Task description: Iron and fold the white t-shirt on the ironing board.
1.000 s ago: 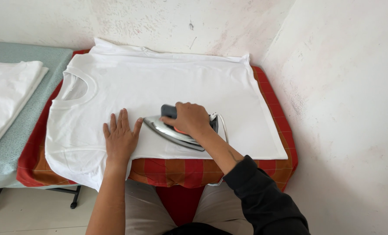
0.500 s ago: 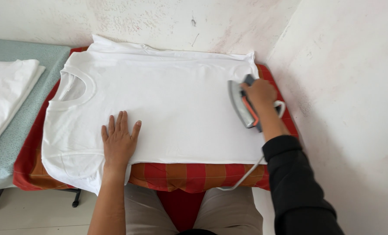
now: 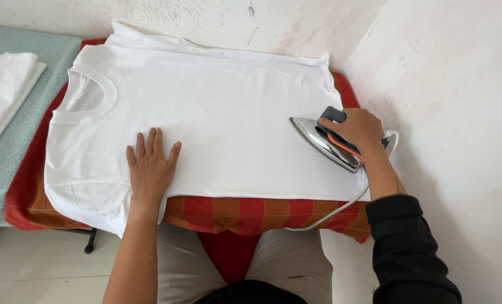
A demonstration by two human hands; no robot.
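A white t-shirt (image 3: pixel 206 112) lies spread flat on a board covered in red and orange checked cloth (image 3: pixel 251 211), its neck hole toward the left. My left hand (image 3: pixel 149 166) presses flat on the shirt's near edge, fingers apart. My right hand (image 3: pixel 359 130) grips the dark handle of a metal clothes iron (image 3: pixel 321 141), which rests on the shirt's right end with its tip pointing left. A white cord (image 3: pixel 341 205) runs from the iron down over the board's near edge.
A pile of folded white cloth (image 3: pixel 3 90) lies on a pale green padded surface (image 3: pixel 31 112) to the left. Plastered walls close in behind and on the right. The board's metal leg (image 3: pixel 89 241) stands on a pale floor.
The iron went from the shirt's near middle to its right end. In the last half second it turned so its tip points left. My left hand stayed put.
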